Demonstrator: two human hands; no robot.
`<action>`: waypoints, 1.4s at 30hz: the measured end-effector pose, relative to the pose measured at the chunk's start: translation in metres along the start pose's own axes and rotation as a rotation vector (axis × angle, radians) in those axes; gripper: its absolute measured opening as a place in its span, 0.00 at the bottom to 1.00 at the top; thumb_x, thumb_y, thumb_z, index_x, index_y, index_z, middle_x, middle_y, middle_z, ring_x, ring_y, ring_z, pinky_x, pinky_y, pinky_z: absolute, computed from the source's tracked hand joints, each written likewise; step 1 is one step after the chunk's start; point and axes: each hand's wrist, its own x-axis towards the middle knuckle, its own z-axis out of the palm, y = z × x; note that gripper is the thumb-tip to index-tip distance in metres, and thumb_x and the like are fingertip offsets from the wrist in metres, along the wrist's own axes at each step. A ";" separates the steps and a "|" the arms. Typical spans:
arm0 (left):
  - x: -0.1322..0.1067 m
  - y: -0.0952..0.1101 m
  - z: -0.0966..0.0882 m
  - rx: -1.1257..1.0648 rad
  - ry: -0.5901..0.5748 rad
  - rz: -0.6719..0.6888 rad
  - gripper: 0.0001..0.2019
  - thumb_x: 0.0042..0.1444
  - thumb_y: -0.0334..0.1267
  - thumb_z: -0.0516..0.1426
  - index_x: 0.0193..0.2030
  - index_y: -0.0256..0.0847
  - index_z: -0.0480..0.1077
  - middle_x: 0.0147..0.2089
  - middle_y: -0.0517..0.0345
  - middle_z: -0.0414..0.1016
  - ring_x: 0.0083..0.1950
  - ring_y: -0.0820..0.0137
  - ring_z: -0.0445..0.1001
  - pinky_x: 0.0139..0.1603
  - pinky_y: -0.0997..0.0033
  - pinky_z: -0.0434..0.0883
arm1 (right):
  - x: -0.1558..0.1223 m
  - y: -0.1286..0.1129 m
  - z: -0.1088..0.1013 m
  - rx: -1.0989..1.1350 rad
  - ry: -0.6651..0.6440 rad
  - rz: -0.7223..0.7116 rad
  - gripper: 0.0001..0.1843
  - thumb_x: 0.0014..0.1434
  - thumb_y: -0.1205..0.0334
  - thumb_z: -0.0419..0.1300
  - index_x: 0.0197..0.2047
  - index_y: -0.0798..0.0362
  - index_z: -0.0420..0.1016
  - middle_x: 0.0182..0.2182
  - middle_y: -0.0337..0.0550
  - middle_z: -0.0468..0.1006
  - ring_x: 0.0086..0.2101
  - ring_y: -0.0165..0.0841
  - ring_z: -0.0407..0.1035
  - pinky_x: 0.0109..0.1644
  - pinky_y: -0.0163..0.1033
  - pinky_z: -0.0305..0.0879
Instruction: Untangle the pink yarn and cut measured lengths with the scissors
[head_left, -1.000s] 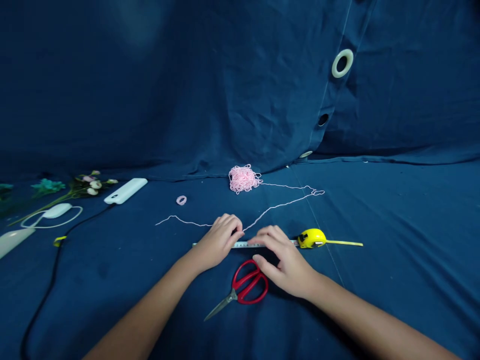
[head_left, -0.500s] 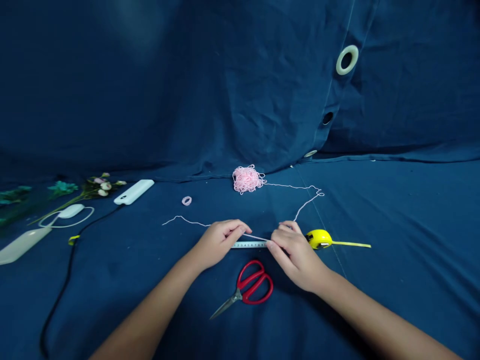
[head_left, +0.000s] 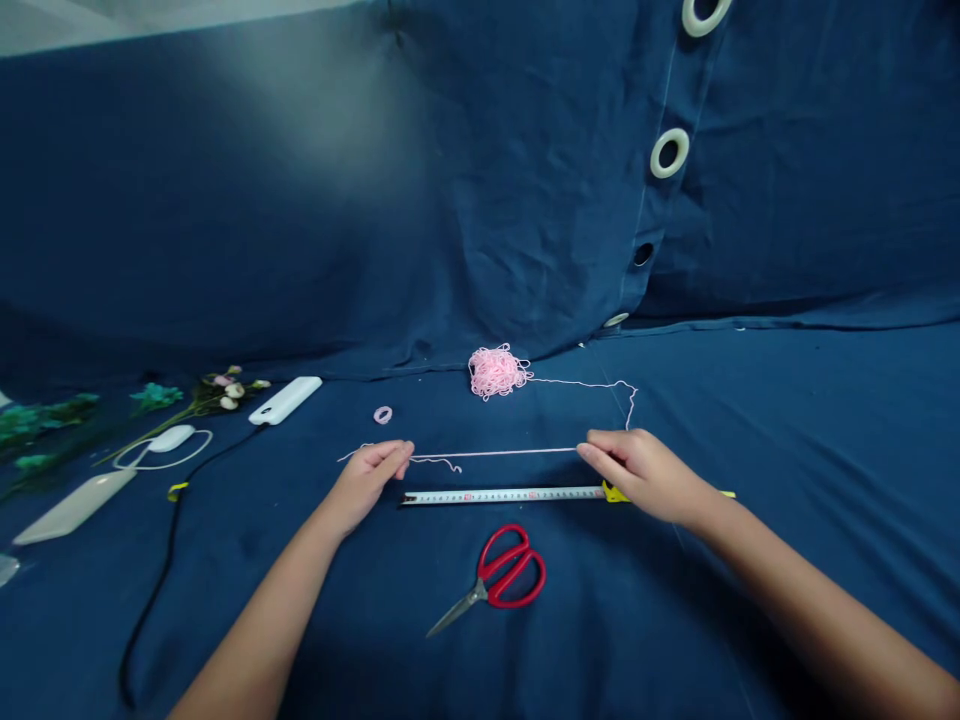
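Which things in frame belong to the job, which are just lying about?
In the job:
pink strand, taut between left hand and right hand
pink yarn pile
extended tape measure
scissors, probably; untouched

Seemingly lying about:
small pink ring
white oblong device
black cable
flowers
round white piece
white slab

Blue cloth (head_left: 615, 640): red scissors (head_left: 481, 592), tape measure (head_left: 510, 495), pink yarn pile (head_left: 496, 372), pink ring (head_left: 383, 421), white device (head_left: 286, 401), blurred flowers (head_left: 233, 391), probably artificial.
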 end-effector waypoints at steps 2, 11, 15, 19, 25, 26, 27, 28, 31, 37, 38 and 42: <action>0.000 -0.007 0.001 -0.019 0.013 -0.028 0.27 0.70 0.60 0.51 0.27 0.42 0.61 0.29 0.62 0.60 0.34 0.68 0.60 0.40 0.69 0.61 | -0.004 0.015 -0.003 0.020 0.007 0.079 0.28 0.76 0.41 0.48 0.27 0.49 0.58 0.22 0.34 0.64 0.24 0.31 0.59 0.32 0.39 0.52; 0.003 -0.008 0.000 0.148 -0.094 0.009 0.19 0.70 0.56 0.54 0.40 0.45 0.77 0.42 0.59 0.76 0.45 0.65 0.73 0.52 0.67 0.68 | -0.010 0.061 -0.009 0.051 0.066 0.206 0.25 0.74 0.43 0.50 0.29 0.49 0.63 0.25 0.35 0.68 0.27 0.31 0.61 0.34 0.38 0.56; 0.000 -0.004 -0.012 0.275 -0.105 0.020 0.15 0.64 0.56 0.63 0.42 0.49 0.83 0.45 0.58 0.81 0.50 0.62 0.76 0.55 0.66 0.69 | -0.009 0.067 -0.009 0.048 0.036 0.280 0.22 0.72 0.44 0.52 0.32 0.49 0.70 0.27 0.37 0.72 0.29 0.33 0.64 0.34 0.38 0.58; -0.003 -0.001 -0.021 0.344 -0.118 0.009 0.15 0.61 0.56 0.65 0.36 0.48 0.83 0.38 0.58 0.81 0.45 0.63 0.77 0.48 0.67 0.70 | -0.010 0.067 -0.008 0.106 -0.052 0.320 0.20 0.72 0.45 0.52 0.37 0.49 0.75 0.31 0.38 0.77 0.32 0.34 0.68 0.36 0.38 0.61; -0.006 -0.002 -0.023 0.328 -0.135 -0.086 0.17 0.57 0.57 0.67 0.30 0.46 0.80 0.34 0.58 0.80 0.37 0.65 0.75 0.38 0.69 0.67 | -0.010 0.068 -0.008 0.146 -0.072 0.330 0.20 0.71 0.47 0.51 0.37 0.49 0.76 0.33 0.41 0.79 0.34 0.37 0.71 0.38 0.40 0.65; -0.006 -0.002 -0.021 0.327 -0.134 -0.087 0.18 0.57 0.57 0.67 0.30 0.45 0.80 0.33 0.58 0.80 0.36 0.65 0.74 0.37 0.69 0.66 | -0.009 0.067 -0.007 0.134 -0.042 0.332 0.19 0.71 0.47 0.51 0.37 0.49 0.75 0.33 0.40 0.79 0.34 0.37 0.71 0.38 0.40 0.65; -0.006 -0.002 -0.018 0.328 -0.135 -0.084 0.18 0.57 0.57 0.66 0.29 0.45 0.79 0.32 0.58 0.79 0.35 0.65 0.73 0.36 0.69 0.65 | -0.009 0.065 -0.005 0.124 -0.001 0.334 0.19 0.71 0.47 0.51 0.36 0.49 0.75 0.33 0.40 0.79 0.33 0.37 0.71 0.37 0.40 0.64; -0.005 -0.003 -0.016 0.332 -0.131 -0.078 0.18 0.58 0.57 0.65 0.29 0.45 0.79 0.31 0.59 0.77 0.33 0.66 0.72 0.35 0.70 0.64 | -0.009 0.062 -0.003 0.118 0.047 0.336 0.19 0.71 0.47 0.51 0.35 0.49 0.74 0.33 0.41 0.80 0.33 0.37 0.72 0.37 0.40 0.64; -0.004 -0.006 -0.008 0.365 -0.116 -0.059 0.22 0.61 0.58 0.62 0.25 0.43 0.73 0.25 0.62 0.70 0.29 0.68 0.66 0.31 0.71 0.60 | -0.009 0.047 0.011 0.070 0.167 0.329 0.19 0.73 0.48 0.49 0.34 0.48 0.72 0.32 0.41 0.80 0.32 0.37 0.72 0.36 0.40 0.62; 0.000 -0.014 -0.001 0.335 -0.095 -0.063 0.23 0.68 0.58 0.53 0.29 0.44 0.69 0.30 0.59 0.72 0.35 0.62 0.70 0.37 0.68 0.65 | -0.007 0.028 0.043 -0.282 0.296 0.234 0.16 0.71 0.53 0.52 0.31 0.48 0.63 0.24 0.38 0.74 0.24 0.34 0.65 0.31 0.38 0.50; 0.000 -0.014 0.001 0.304 -0.065 -0.062 0.22 0.69 0.58 0.52 0.32 0.44 0.70 0.32 0.58 0.72 0.37 0.61 0.71 0.39 0.68 0.66 | -0.006 0.030 0.045 -0.313 0.329 0.221 0.16 0.71 0.54 0.52 0.31 0.48 0.63 0.25 0.38 0.74 0.25 0.33 0.65 0.31 0.38 0.50; 0.001 -0.020 0.004 0.150 0.008 -0.044 0.19 0.72 0.56 0.47 0.36 0.44 0.62 0.34 0.60 0.64 0.38 0.65 0.66 0.41 0.69 0.66 | -0.001 0.044 0.039 -0.373 0.400 0.193 0.15 0.71 0.56 0.51 0.31 0.48 0.62 0.26 0.39 0.74 0.26 0.33 0.66 0.32 0.38 0.50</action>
